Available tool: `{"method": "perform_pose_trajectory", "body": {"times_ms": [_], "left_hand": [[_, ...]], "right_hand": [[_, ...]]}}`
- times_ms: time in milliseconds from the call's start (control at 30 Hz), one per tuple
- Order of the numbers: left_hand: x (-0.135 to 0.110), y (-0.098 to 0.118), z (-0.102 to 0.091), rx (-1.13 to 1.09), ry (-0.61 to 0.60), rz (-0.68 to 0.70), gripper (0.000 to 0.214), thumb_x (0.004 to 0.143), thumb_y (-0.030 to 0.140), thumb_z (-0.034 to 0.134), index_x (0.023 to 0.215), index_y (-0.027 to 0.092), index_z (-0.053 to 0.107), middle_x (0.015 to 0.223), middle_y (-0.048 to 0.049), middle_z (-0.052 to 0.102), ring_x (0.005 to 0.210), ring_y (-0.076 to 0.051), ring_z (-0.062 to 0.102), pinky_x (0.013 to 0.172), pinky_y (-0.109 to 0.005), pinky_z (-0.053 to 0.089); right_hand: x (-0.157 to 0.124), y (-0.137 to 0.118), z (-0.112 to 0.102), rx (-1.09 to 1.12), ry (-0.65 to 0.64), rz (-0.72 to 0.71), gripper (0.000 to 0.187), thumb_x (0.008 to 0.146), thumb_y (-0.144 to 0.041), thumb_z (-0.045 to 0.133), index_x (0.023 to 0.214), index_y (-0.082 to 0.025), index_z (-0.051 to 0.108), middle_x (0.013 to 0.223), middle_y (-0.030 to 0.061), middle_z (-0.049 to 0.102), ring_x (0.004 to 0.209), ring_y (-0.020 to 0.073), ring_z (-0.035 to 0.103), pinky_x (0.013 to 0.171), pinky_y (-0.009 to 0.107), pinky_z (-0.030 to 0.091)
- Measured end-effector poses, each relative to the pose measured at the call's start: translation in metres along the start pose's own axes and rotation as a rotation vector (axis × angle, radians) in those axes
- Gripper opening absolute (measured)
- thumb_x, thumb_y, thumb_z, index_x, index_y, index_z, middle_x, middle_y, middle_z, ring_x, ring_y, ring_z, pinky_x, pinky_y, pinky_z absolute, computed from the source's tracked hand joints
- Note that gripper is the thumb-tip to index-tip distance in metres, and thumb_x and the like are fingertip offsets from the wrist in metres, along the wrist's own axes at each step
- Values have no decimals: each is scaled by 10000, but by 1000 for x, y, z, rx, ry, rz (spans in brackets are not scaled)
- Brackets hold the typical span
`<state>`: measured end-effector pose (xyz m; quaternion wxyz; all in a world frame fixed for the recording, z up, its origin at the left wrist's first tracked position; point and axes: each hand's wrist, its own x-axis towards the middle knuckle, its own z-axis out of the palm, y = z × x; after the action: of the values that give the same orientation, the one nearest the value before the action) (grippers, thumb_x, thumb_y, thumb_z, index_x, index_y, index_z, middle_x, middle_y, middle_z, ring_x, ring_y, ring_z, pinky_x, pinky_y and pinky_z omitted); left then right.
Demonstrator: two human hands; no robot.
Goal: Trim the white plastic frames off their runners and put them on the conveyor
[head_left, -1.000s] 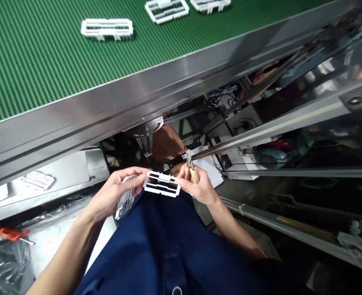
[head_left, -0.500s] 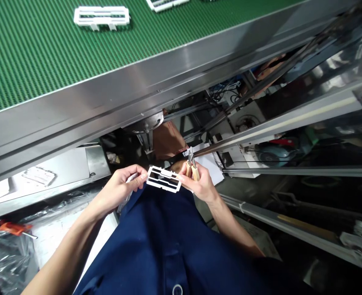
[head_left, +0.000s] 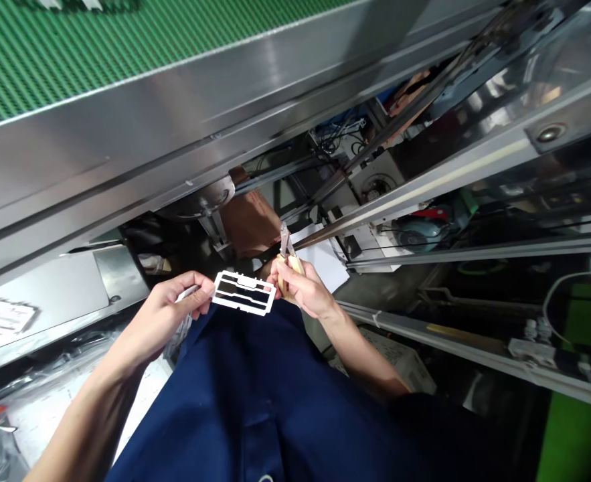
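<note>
Both hands hold one white plastic frame (head_left: 243, 292) flat in front of my blue garment. My left hand (head_left: 167, 313) pinches its left end with thumb and forefinger and also clutches more white frames (head_left: 179, 331) under the palm, mostly hidden. My right hand (head_left: 300, 288) grips the frame's right end and keeps small cutting pliers (head_left: 286, 253) with tan handles in its fist, jaws pointing up.
A green conveyor belt (head_left: 74, 53) with a steel side rail (head_left: 185, 127) runs across the top. Under it lie steel beams (head_left: 456, 181), cables, a brown box (head_left: 247, 221) and white sheets. A steel shelf (head_left: 39, 301) sits at the left, with plastic wrap below.
The view has swung down and right, so the belt's white frames have left the picture. Both hands with the frame and pliers sit slightly further left in view; their grip is unchanged.
</note>
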<state>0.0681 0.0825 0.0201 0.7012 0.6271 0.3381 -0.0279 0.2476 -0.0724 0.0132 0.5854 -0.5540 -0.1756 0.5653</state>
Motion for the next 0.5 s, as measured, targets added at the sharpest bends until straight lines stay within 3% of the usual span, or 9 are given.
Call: {"method": "perform_pose_trajectory", "body": {"times_ms": [200,500], "left_hand": [[2,-3,0,4,7,-7,241,849,387,577,716,187,556,629,17,516,610,-135,426,575,-249,345],[5,-6,-3,96,21,19,240,816,408,593,755,177,562,665,-5,519,612,-149,441,534,-251,345]], "right_hand": [[1,-1,2,-22,10,7,343,838,-508,538,766,-177,485,670,2,567,574,94,505,545,229,384],[0,-4,5,-411,43,-114,284,673,-310,736,756,-173,502,700,-29,508,620,94,472,592,236,397]]}}
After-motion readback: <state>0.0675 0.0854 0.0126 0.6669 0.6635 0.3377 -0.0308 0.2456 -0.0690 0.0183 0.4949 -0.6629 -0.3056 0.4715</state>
